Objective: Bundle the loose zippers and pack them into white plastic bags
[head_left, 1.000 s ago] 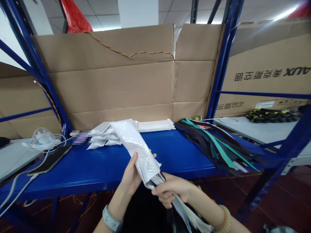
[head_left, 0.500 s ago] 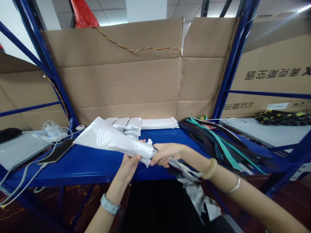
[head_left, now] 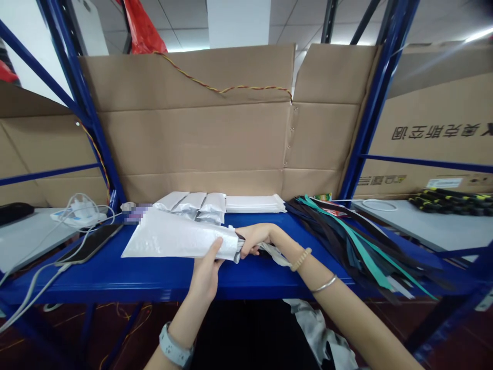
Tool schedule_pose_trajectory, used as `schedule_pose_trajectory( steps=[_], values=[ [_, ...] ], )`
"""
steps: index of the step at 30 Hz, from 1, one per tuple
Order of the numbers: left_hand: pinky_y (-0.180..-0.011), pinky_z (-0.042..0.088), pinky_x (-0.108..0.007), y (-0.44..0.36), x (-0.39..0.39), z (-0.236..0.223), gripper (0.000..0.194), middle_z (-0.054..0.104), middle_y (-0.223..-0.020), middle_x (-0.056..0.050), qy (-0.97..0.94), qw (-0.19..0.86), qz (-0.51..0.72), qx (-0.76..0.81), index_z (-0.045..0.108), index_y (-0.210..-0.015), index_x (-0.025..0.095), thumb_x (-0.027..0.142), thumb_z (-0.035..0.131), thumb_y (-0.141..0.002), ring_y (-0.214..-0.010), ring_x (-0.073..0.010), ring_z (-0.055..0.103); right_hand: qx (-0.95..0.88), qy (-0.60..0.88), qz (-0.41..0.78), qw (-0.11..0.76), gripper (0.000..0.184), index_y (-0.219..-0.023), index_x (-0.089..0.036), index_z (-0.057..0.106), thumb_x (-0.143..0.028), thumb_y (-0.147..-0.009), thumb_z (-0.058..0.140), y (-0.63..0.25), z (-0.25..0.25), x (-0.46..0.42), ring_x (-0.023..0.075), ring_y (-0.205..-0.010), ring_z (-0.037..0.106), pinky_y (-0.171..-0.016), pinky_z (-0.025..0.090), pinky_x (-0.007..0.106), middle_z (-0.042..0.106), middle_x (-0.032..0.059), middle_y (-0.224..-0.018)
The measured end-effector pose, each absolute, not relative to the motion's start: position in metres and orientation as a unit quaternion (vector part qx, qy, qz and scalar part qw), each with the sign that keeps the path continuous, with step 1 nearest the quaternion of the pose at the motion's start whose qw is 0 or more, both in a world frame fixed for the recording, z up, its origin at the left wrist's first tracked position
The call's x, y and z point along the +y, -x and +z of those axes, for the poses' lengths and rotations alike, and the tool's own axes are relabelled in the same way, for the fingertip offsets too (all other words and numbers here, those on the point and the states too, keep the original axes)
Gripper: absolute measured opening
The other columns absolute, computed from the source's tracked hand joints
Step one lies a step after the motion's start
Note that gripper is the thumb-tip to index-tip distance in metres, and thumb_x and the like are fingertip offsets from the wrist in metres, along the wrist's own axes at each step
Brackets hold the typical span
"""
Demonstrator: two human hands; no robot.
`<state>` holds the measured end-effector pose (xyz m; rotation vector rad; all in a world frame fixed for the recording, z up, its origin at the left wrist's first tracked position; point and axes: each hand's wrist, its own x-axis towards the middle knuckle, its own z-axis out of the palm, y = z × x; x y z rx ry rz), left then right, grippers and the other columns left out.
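Seen from the head camera, our left hand clasps a white padded pouch over a blue shelf, thumb on top, other fingers mostly hidden beneath. Our right hand curls closed around pale strips at the pouch's mouth, just beyond the left thumb.

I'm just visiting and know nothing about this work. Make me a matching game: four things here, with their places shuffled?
Things:
1. bubble mailer
2. red plastic bag
3. twisted wire
4. teal strips

Places:
A. strung across the cardboard
B. on the right side of the blue shelf
C. in the left hand
D. above the cardboard, at the left

Pairs: 1-C; 2-D; 3-A; 4-B
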<state>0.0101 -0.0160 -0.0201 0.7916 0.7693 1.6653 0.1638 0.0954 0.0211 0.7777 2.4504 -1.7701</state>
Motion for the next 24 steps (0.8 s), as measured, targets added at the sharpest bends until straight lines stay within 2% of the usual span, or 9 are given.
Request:
schedule_pose_trajectory(
  steps=[3, 6, 9, 12, 14, 16, 21, 24],
  values=[
    [-0.086, 0.053, -0.039, -0.011, -0.015, -0.023, 0.059, 0.059, -0.125, -0.011, -0.34, 0.476, 0.707, 0.397, 0.055, -0.123, 0.024, 0.025, 0.077, -0.069, -0.112, -0.0286, 0.058, 0.804, -0.206, -0.557, 0.037, 0.043, -0.097, -0.014, 0.05, -0.018, -0.06, 0.071, -0.161, 0.018, 0.101, 0.0051, -0.039, 0.043, -0.042, 0.045, 0.019, 0.055, -0.0093, -0.058],
    [-0.082, 0.055, -0.039, -0.012, -0.011, -0.022, 0.06, 0.061, -0.122, -0.013, -0.326, 0.455, 0.71, 0.426, 0.057, -0.122, 0.021, 0.026, 0.078, -0.066, -0.108, -0.0294, 0.06, 0.825, -0.204, -0.527, 0.027, 0.054, -0.111, -0.015, 0.049, -0.018, -0.061, 0.07, -0.162, 0.021, 0.104, 0.0101, -0.052, 0.055, -0.049, 0.049, 0.023, 0.062, -0.0029, -0.074],
    [-0.082, 0.056, -0.042, -0.009, -0.004, -0.02, 0.06, 0.059, -0.125, -0.01, -0.296, 0.458, 0.738, 0.398, 0.053, -0.124, 0.027, 0.025, 0.077, -0.069, -0.111, -0.0288, 0.058, 0.883, -0.247, -0.395, -0.062, 0.067, -0.123, -0.018, 0.047, -0.014, -0.059, 0.067, -0.167, 0.022, 0.105, 0.0151, -0.071, 0.06, -0.063, 0.05, 0.027, 0.064, 0.0032, -0.097],
    [-0.084, 0.054, -0.044, -0.003, 0.002, -0.019, 0.058, 0.055, -0.13, -0.006, -0.27, 0.44, 0.772, 0.371, 0.052, -0.124, 0.031, 0.023, 0.074, -0.072, -0.117, -0.0277, 0.053, 0.925, -0.267, -0.225, -0.152, 0.066, -0.122, -0.021, 0.052, -0.012, -0.058, 0.067, -0.174, 0.022, 0.107, 0.0192, -0.089, 0.058, -0.078, 0.046, 0.029, 0.062, 0.004, -0.108],
    [-0.086, 0.054, -0.044, 0.0, 0.005, -0.019, 0.055, 0.055, -0.13, -0.006, -0.256, 0.432, 0.785, 0.364, 0.053, -0.123, 0.03, 0.021, 0.073, -0.072, -0.119, -0.0273, 0.052, 0.929, -0.264, -0.194, -0.171, 0.061, -0.121, -0.021, 0.054, -0.013, -0.061, 0.066, -0.179, 0.021, 0.108, 0.0193, -0.09, 0.057, -0.08, 0.044, 0.028, 0.063, 0.0033, -0.106],
    [-0.087, 0.053, -0.045, 0.003, 0.006, -0.019, 0.053, 0.056, -0.129, -0.007, -0.247, 0.434, 0.789, 0.359, 0.054, -0.121, 0.029, 0.019, 0.072, -0.073, -0.119, -0.027, 0.052, 0.924, -0.27, -0.206, -0.178, 0.055, -0.117, -0.02, 0.056, -0.015, -0.063, 0.065, -0.184, 0.019, 0.11, 0.0176, -0.083, 0.057, -0.075, 0.043, 0.026, 0.064, 0.0026, -0.101],
    [-0.091, 0.05, -0.046, 0.002, 0.003, -0.011, 0.047, 0.059, -0.125, -0.008, -0.251, 0.487, 0.752, 0.367, 0.055, -0.12, 0.025, 0.018, 0.069, -0.076, -0.119, -0.0265, 0.052, 0.901, -0.285, -0.289, -0.15, 0.02, -0.091, -0.015, 0.06, -0.03, -0.079, 0.057, -0.185, 0.013, 0.113, 0.0118, -0.059, 0.053, -0.056, 0.041, 0.022, 0.06, -0.0006, -0.071],
    [-0.092, 0.05, -0.045, -0.001, -0.001, -0.006, 0.047, 0.061, -0.122, -0.009, -0.265, 0.493, 0.735, 0.382, 0.056, -0.12, 0.025, 0.017, 0.069, -0.076, -0.118, -0.0262, 0.054, 0.899, -0.283, -0.302, -0.147, 0.018, -0.082, -0.014, 0.058, -0.032, -0.082, 0.055, -0.178, 0.011, 0.111, 0.01, -0.054, 0.05, -0.051, 0.039, 0.02, 0.056, -0.0021, -0.064]
  ],
)
